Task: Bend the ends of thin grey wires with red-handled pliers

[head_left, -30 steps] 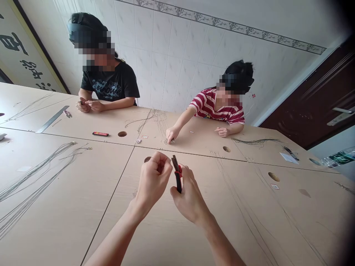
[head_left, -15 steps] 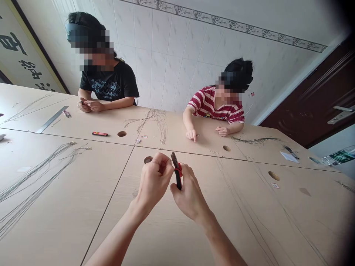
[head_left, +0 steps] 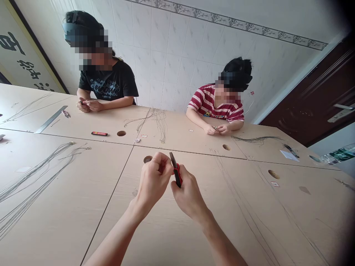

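Note:
My right hand [head_left: 187,190] is wrapped round a pair of pliers [head_left: 176,173] with red and black handles. The jaws point up and away from me, just right of my left fingertips. My left hand [head_left: 155,175] is closed in a pinch, its thumb and forefinger pressed together close to the pliers. Whatever sits in that pinch is too small to make out. Both hands are above the wooden table [head_left: 155,229]. To the right, thin cords [head_left: 235,195] stretch along the tabletop towards me.
Bundles of thin cord [head_left: 47,170] lie at the left, with more cords [head_left: 155,120] further back. A red and black tube [head_left: 99,133], a steel ruler [head_left: 51,119] and a plastic bottle [head_left: 340,155] rest on the table. Across it sit a person in black [head_left: 108,83] and another in stripes [head_left: 216,103].
The pliers have turned slightly in my right hand, and their jaws look closer together. My left hand stays in place. The striped-shirt person's hands have come together.

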A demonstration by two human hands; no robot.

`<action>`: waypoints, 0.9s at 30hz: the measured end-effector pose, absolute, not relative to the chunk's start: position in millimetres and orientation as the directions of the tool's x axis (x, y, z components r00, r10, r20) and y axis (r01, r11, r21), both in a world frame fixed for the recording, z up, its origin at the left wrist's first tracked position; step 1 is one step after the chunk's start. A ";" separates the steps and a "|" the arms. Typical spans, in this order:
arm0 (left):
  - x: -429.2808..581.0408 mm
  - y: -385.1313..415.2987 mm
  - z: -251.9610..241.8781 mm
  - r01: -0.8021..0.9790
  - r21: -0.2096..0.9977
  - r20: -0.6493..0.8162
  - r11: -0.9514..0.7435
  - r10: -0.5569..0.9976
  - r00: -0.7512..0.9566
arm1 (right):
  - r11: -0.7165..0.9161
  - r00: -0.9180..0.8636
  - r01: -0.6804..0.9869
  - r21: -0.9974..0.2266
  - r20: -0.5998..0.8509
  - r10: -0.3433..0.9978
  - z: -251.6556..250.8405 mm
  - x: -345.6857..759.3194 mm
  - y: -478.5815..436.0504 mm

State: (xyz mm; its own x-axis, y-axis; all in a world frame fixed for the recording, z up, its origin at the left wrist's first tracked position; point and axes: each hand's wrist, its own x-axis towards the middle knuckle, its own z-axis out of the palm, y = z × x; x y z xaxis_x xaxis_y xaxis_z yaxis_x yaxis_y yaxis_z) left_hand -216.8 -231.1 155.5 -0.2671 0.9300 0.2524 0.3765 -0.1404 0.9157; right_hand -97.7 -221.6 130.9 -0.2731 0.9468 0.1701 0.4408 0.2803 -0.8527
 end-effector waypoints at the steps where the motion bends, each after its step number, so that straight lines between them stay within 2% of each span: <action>1: -216.8 -230.9 155.1 0.369 0.918 0.255 -0.146 0.929 -0.267 | 0.287 -0.276 0.434 -0.854 0.178 0.945 131.0 -97.5 -221.3; 9: -218.6 -233.4 160.7 0.357 0.923 0.228 -0.143 0.951 -0.209 | 0.301 -0.236 0.403 -0.865 0.219 0.947 131.7 -94.7 -220.1; 13: -219.3 -235.7 164.8 0.390 0.918 0.148 -0.078 0.977 -0.154 | 0.329 -0.234 0.420 -0.846 0.249 0.940 131.5 -92.7 -220.7; 18: -220.7 -237.3 159.7 0.318 0.947 0.072 -0.046 0.995 -0.072 | 0.351 -0.240 0.432 -0.831 0.269 0.933 130.7 -91.1 -221.9; 27: -220.1 -243.2 149.4 0.263 0.954 0.177 -0.146 0.979 -0.100 | 0.352 -0.254 0.425 -0.834 0.264 0.931 122.0 -91.8 -223.5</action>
